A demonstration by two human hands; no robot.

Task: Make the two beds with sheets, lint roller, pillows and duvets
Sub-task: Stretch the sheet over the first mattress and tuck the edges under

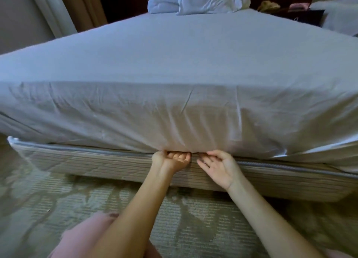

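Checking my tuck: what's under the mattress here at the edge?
A striped box spring. The left hand grips the sheet at the seam, right hand beside it. Anything tucked between is hidden.

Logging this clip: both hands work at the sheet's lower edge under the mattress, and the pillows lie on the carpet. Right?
Not quite. The head view shows the pillows resting on the far end of the sheet, not on the carpet. The left hand and right hand are at the sheet's lower edge, as stated.

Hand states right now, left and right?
Left hand: fingers curled, gripping the sheet at its bottom edge.
Right hand: open, fingers straight, tips at the same edge.
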